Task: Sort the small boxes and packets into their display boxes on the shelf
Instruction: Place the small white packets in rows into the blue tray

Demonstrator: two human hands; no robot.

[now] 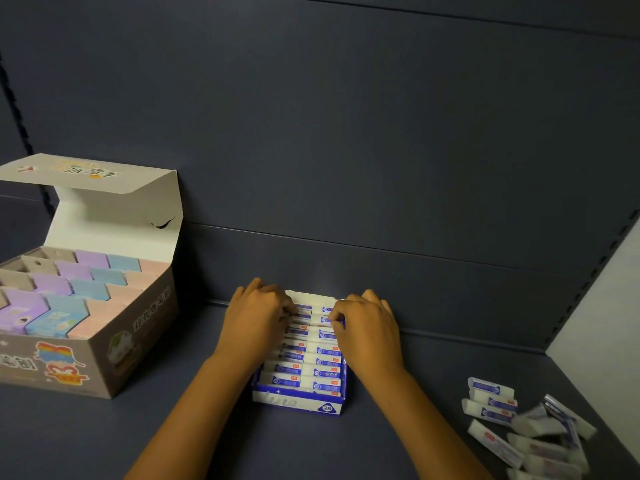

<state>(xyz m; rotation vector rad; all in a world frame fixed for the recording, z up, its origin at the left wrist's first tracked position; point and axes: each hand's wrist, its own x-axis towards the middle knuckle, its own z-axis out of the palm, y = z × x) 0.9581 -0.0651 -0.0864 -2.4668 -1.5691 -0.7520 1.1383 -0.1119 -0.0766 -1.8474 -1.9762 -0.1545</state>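
Both hands, left hand (258,315) and right hand (367,323), rest curled fingers on the far packets (313,344) inside the blue display box (298,403); grip unclear.

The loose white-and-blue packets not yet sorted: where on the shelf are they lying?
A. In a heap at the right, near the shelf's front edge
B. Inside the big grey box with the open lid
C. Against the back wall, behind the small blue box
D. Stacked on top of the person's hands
A: the loose packets lie in a heap at the right front of the shelf, apart from both boxes.
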